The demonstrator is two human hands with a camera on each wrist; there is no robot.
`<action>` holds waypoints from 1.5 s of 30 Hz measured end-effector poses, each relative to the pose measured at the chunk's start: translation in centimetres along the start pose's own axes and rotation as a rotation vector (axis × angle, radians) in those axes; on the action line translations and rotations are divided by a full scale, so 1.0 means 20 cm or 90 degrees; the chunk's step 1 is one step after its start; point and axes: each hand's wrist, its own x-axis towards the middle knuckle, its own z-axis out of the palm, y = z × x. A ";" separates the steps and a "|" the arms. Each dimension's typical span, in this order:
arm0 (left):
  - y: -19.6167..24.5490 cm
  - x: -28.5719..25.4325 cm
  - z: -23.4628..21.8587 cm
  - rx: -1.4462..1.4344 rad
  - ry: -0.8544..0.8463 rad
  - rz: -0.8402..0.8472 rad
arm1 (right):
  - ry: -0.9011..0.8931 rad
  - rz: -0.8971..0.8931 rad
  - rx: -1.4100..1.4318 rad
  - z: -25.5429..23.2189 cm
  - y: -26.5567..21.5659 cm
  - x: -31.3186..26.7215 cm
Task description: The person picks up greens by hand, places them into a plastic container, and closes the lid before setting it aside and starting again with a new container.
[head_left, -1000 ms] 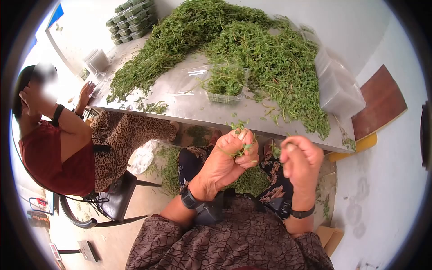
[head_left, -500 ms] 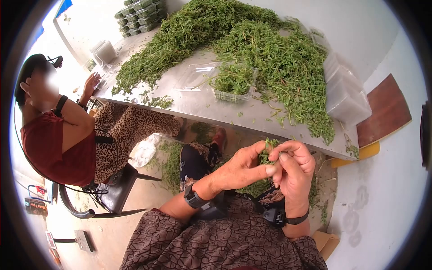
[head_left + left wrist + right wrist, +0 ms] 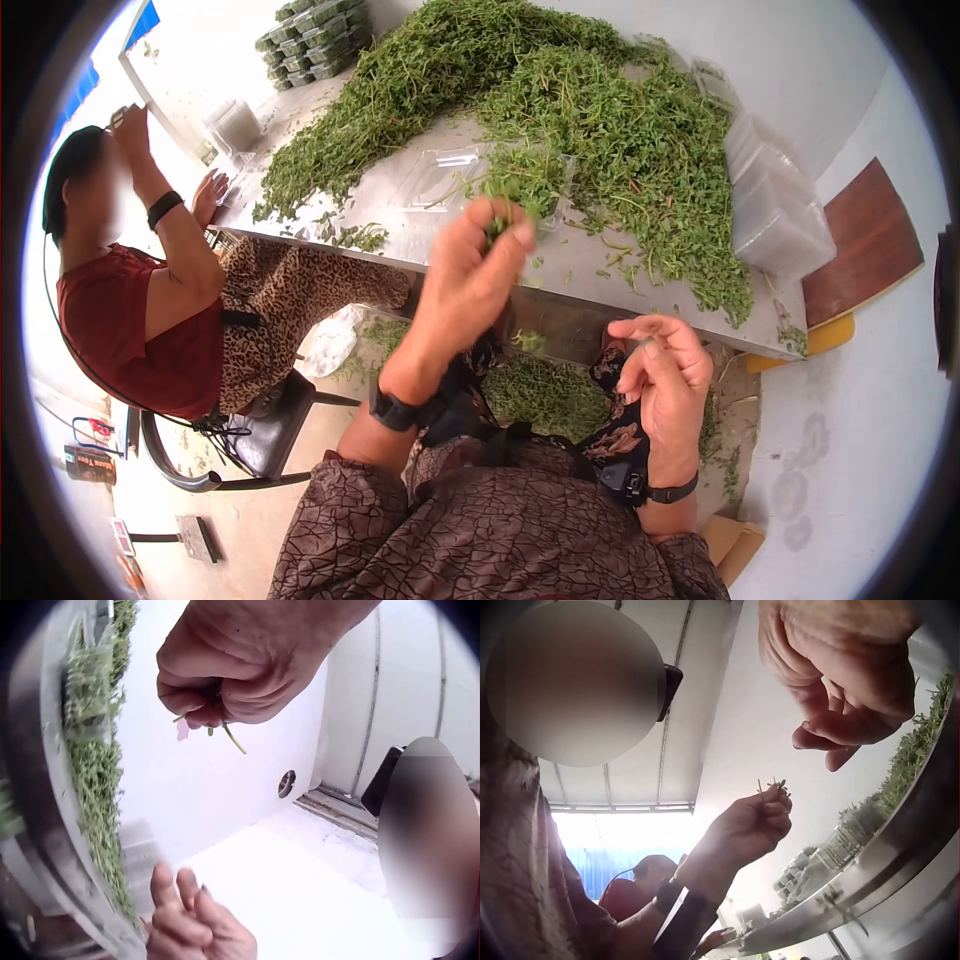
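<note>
My left hand is raised in front of the table edge, fingers curled round a few green sprigs. Thin stems poke out below its fingertips in the left wrist view. In the head view this hand overlaps the near side of a clear plastic box heaped with the same greens. Lower and to the right, my right hand has loosely bent fingers with nothing between them. A loose sprig shows blurred between the hands, below the table edge.
A large heap of greens covers the metal table. Stacked empty boxes stand at right, filled boxes at back left. Another person sits at left on a chair. Cut greens lie on the floor.
My hands were together over the sprigs half a second ago. The left has since moved up and left with sprigs, and the right has come away without any. The other person has raised a hand.
</note>
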 end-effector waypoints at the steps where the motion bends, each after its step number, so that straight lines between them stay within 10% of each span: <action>1: 0.01 0.06 -0.02 0.027 0.017 0.029 | -0.008 0.016 -0.029 0.00 0.01 0.00; 6: -0.09 0.24 -0.08 0.377 0.051 0.133 | -0.014 0.059 -0.064 -0.02 0.04 0.01; 16: -0.22 0.14 -0.25 0.399 0.194 0.273 | 0.008 0.118 -0.152 -0.05 0.08 0.00; 19: -0.20 0.03 -0.29 0.391 0.260 0.162 | -0.004 0.123 -0.163 -0.06 0.11 0.00; 25: -0.32 -0.06 -0.26 0.035 0.169 0.001 | -0.048 0.148 -0.217 -0.05 0.15 0.00; 28: -0.32 -0.02 -0.25 -0.422 0.220 -0.111 | -0.051 0.153 -0.251 -0.02 0.15 0.00; 33: -0.36 -0.01 -0.25 -0.530 0.226 -0.119 | -0.053 0.161 -0.304 -0.02 0.15 -0.02; 37: -0.37 -0.02 -0.21 -0.443 0.176 -0.080 | 0.002 0.127 -0.320 -0.02 0.13 0.00; 45: -0.32 0.09 -0.09 0.370 0.187 0.252 | -0.076 0.117 -0.342 -0.03 0.18 -0.02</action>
